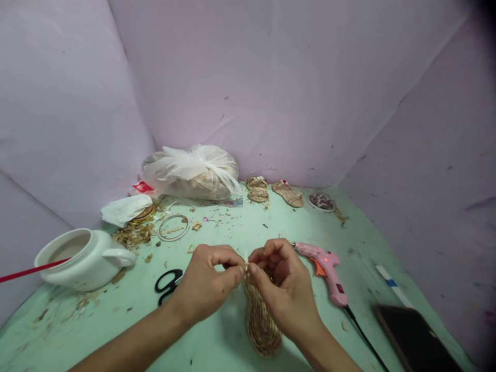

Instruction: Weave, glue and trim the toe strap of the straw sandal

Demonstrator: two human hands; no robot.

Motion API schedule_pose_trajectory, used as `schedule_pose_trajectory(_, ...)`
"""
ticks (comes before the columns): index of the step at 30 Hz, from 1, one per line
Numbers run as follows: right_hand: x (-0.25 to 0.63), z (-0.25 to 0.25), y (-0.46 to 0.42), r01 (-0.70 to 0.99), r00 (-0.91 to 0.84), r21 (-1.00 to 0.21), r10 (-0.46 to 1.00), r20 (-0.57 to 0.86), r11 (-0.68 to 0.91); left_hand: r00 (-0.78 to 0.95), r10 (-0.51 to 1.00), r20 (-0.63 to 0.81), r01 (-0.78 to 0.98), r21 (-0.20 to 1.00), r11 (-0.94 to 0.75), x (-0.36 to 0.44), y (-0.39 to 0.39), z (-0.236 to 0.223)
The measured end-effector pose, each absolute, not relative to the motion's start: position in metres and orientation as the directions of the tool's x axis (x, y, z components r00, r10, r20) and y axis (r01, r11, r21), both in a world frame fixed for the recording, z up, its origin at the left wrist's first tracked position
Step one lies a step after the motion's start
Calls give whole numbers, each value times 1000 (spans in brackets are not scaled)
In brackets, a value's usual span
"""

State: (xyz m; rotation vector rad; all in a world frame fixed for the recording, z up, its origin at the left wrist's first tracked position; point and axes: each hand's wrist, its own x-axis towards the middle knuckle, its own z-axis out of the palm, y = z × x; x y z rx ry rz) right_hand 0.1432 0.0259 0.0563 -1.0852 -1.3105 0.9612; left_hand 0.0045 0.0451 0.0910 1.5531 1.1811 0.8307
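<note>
My left hand (211, 279) and my right hand (284, 289) meet in front of me, fingertips almost touching. Both pinch a small tan straw piece (246, 266) between thumb and finger; a whitish bit shows just above it. Directly below the fingertips is a woven straw slipper sole (265, 330), its upper end close to the pinch and partly covered by my right hand. Whether the piece is joined to the sole I cannot tell. Black-handled scissors (166, 281) lie beside my left wrist, partly hidden by it. A pink glue gun (327, 268) with a lit red light rests right of my right hand.
At left stands a white pot (89, 268) with a red stick (34, 269) in it. Further back are a tape ring (159, 227), a tied plastic bag (189, 175), small straw slippers (289, 194) and a dish of beads (321, 202). A dark phone (416, 338) lies front right.
</note>
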Motion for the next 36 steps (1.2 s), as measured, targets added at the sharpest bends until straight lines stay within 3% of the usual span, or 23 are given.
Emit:
schedule_pose_trajectory(3,142,56,25,61,39,-970,970,238,236,311,950,-22,307,948,-79,5,45,91)
schedule_pose_trajectory(6,141,56,24,62,22,-972,973,228,226,243,961,-132,273,960,63,6,45,88)
schedule_pose_trajectory(9,137,54,23,35,55,-968,967,249,247,229,935,-272,102,962,254,8,48,83)
schedule_pose_trajectory(13,134,49,21,47,98,-958,953,288,284,259,868,-424,-118,878,464,11,51,77)
schedule_pose_trajectory(20,144,53,28,96,-94,-959,962,258,266,241,907,-347,-3,934,358,8,52,77)
schedule_pose_trajectory(26,146,55,32,183,-65,-945,963,263,271,238,878,-416,-14,902,431,8,54,82)
schedule_pose_trajectory(29,145,53,30,279,-56,-855,896,440,437,225,874,-430,-44,892,450,8,54,85)
schedule_pose_trajectory(32,149,47,30,380,-145,-657,744,652,651,252,847,-467,-101,858,503,8,54,85)
schedule_pose_trajectory(36,159,37,32,464,-345,-391,569,746,795,289,796,-532,-132,802,583,7,57,85)
